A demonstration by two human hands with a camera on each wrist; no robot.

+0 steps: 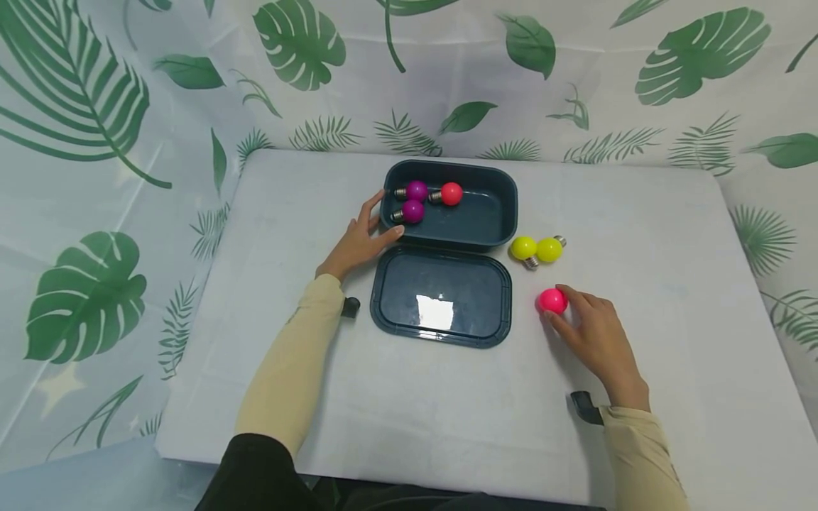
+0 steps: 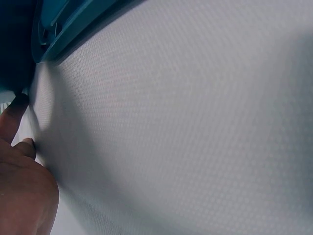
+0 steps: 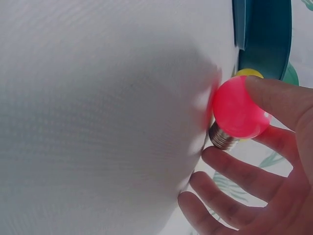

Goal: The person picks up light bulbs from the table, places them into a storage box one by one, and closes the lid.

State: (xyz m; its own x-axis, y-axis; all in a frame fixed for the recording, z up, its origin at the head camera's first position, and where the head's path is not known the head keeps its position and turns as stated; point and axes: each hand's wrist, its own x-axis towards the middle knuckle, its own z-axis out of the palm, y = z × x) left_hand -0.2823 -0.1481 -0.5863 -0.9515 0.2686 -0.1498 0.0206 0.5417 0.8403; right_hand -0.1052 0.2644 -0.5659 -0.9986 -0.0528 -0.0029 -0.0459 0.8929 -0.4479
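Note:
My right hand pinches a pink light bulb between thumb and fingers, low over the white table. In the right wrist view the thumb lies on the pink globe, and its metal screw base points down toward the table. My left hand rests against the left end of a dark blue-grey box, thumb by the near corner and fingers along the side. Inside the box lie two purple bulbs and a red-pink bulb. Only part of the left hand shows in the left wrist view.
A dark lid lies flat in front of the box. Two yellow bulbs rest on the table to the right, near the box's front corner. Leaf-printed cloth hangs behind the white table and at its sides.

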